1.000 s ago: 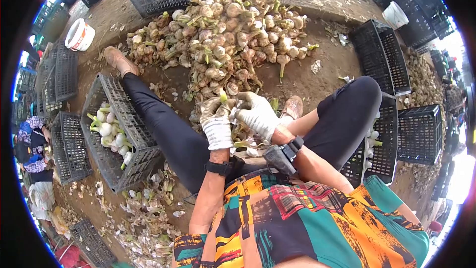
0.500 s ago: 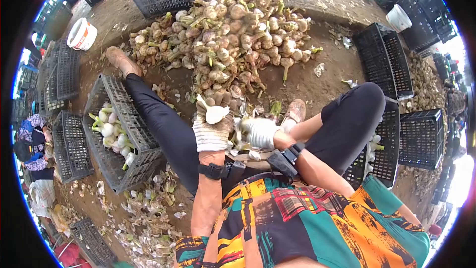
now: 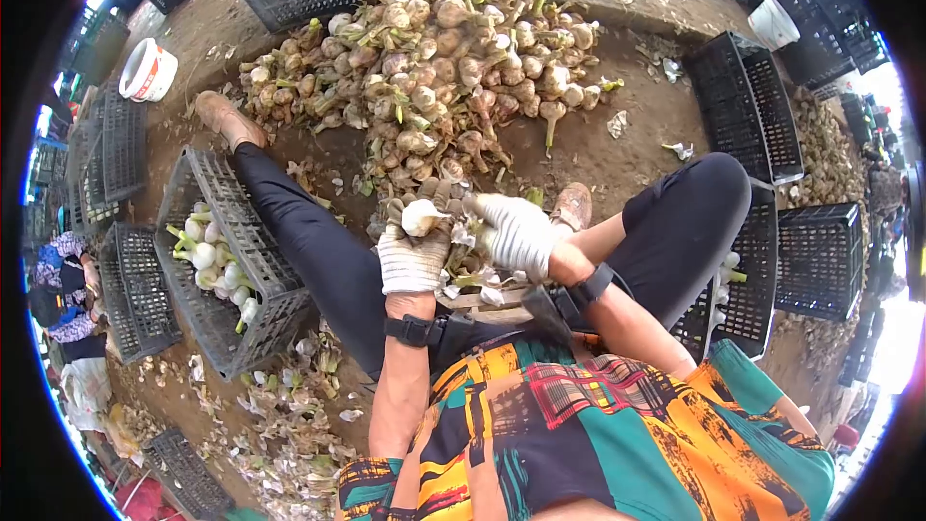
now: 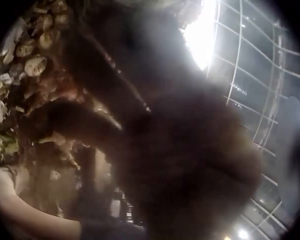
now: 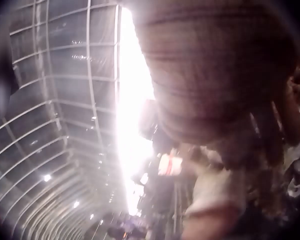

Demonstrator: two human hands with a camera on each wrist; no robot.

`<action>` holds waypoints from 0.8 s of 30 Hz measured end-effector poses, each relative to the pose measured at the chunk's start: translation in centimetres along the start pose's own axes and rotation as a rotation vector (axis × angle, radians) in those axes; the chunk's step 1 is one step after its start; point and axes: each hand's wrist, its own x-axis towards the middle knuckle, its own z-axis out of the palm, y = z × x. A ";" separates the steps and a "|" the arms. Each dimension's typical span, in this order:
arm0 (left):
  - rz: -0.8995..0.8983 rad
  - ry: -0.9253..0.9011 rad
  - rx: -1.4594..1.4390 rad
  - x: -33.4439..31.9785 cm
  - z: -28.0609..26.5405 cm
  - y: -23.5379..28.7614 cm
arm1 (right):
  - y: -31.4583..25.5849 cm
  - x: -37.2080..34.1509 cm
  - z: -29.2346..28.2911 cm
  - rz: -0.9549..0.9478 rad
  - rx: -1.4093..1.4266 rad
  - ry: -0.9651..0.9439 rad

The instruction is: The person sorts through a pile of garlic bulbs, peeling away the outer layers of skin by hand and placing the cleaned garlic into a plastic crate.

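Observation:
In the head view my left hand (image 3: 415, 256), in a white glove with a dirty palm, lies palm up between the knees. It holds a peeled white garlic bulb (image 3: 422, 218) across the palm and fingers. Just to its right is my right hand (image 3: 521, 234), gloved the same way, back upward, fingers pointing toward the bulb but apart from it. Loose garlic skins (image 3: 479, 280) lie below and between the hands. Both wrist views are dark and blurred; the left glove (image 4: 185, 150) and the right glove (image 5: 220, 75) fill much of them.
A big heap of unpeeled garlic (image 3: 424, 68) lies ahead. A black crate (image 3: 280, 294) with white bulbs stands left of the left leg; another crate (image 3: 750, 280) with bulbs is beyond the right knee. Peelings (image 3: 289, 425) litter the ground, and a white bucket (image 3: 149, 70) stands far left.
Earlier the hands were together at the bulb; then they parted and the left palm turned up with it. Now the bulb sits rounder side up, and the right hand has lifted slightly, fingers toward it.

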 end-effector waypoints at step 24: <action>0.067 0.411 0.370 1.2 -0.7 -3.1 | -0.7 0.6 -0.5 -0.001 0.099 -0.113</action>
